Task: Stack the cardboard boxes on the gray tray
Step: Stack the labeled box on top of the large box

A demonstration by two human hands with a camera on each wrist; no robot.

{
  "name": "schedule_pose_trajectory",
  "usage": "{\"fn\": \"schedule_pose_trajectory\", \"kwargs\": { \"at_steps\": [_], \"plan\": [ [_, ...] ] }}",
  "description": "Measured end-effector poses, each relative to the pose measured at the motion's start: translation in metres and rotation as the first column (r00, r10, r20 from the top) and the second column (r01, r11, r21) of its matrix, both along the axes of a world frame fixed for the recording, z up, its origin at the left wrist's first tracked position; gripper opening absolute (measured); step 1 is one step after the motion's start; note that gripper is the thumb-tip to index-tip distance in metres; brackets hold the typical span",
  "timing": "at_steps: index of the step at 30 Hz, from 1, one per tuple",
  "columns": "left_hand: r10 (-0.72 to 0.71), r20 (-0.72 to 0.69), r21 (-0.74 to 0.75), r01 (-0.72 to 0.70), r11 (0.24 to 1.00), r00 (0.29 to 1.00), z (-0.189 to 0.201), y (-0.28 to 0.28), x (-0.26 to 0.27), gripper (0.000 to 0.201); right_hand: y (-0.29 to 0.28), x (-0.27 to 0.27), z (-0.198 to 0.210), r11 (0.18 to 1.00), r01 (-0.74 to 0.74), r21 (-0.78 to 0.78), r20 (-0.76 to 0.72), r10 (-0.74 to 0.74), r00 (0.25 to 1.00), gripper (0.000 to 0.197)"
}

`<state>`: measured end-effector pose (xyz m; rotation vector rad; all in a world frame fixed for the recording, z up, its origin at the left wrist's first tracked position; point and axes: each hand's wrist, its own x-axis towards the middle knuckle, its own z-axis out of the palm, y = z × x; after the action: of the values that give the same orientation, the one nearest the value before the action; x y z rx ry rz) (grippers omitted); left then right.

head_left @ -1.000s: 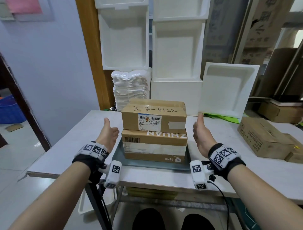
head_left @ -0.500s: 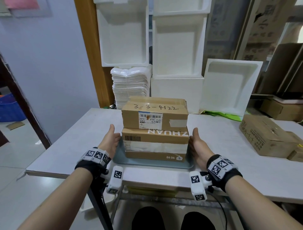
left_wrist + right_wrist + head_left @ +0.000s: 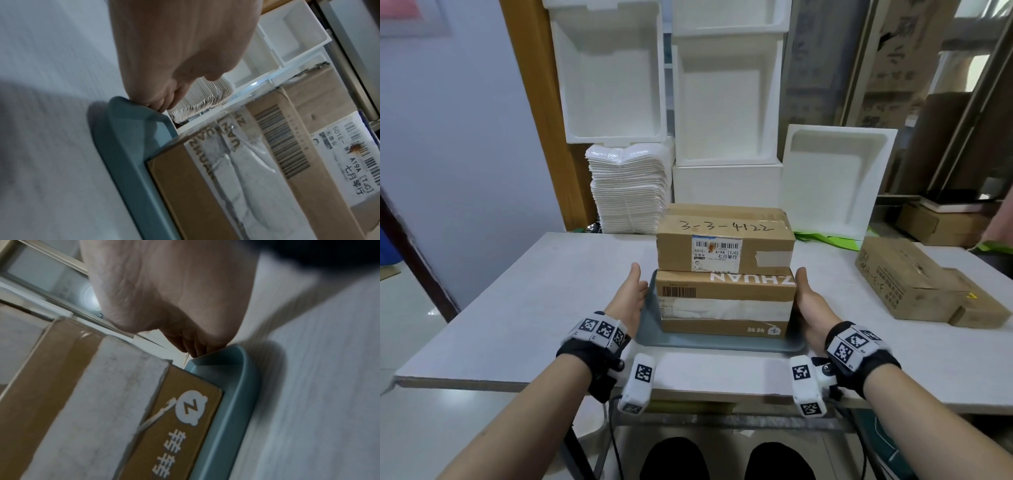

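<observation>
Two taped cardboard boxes are stacked on the gray tray (image 3: 722,344) near the table's front edge. The top box (image 3: 724,240) bears a white label and handwritten numbers; it lies squarely on the lower box (image 3: 726,305). My left hand (image 3: 628,298) rests against the tray's left rim (image 3: 123,146), thumb raised, fingers (image 3: 158,105) touching the rim. My right hand (image 3: 810,305) lies at the right rim (image 3: 236,394), thumb up beside the lower box (image 3: 92,402). Neither thumb closes on the tray. Both palms hide most of the fingers.
A third cardboard box (image 3: 921,281) lies on the table at the right. White foam boxes (image 3: 726,102), a leaning foam lid (image 3: 835,185) and a stack of white sheets (image 3: 630,195) line the back. The table's front edge (image 3: 722,373) runs just below the tray.
Both hands have dropped from beside the stack and moved inward to the tray's left and right rims. The boxes and the tray have not shifted.
</observation>
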<state>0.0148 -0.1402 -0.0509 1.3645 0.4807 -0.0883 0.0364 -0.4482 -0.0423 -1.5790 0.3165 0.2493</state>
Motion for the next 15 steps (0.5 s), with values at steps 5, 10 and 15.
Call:
{"fn": "schedule_pose_trajectory", "kwargs": {
  "at_steps": [5, 10, 15],
  "plan": [
    [-0.001, -0.007, 0.020, 0.001, 1.000, 1.000, 0.001, -0.014, 0.002, 0.088, -0.008, -0.003, 0.005, 1.000, -0.012, -0.014, -0.016, 0.011, 1.000, 0.076],
    [0.009, 0.026, 0.074, -0.011, 0.997, 1.000, 0.021, -0.016, 0.002, 0.083, -0.009, 0.000, 0.022, 0.999, -0.030, -0.021, 0.059, 0.031, 0.998, 0.082],
    [-0.064, 0.139, 0.004, 0.064, 0.998, 0.988, 0.043, -0.025, 0.012, 0.079, -0.004, 0.005, 0.045, 0.996, 0.005, 0.085, 0.197, -0.022, 0.980, 0.075]
  ]
}}
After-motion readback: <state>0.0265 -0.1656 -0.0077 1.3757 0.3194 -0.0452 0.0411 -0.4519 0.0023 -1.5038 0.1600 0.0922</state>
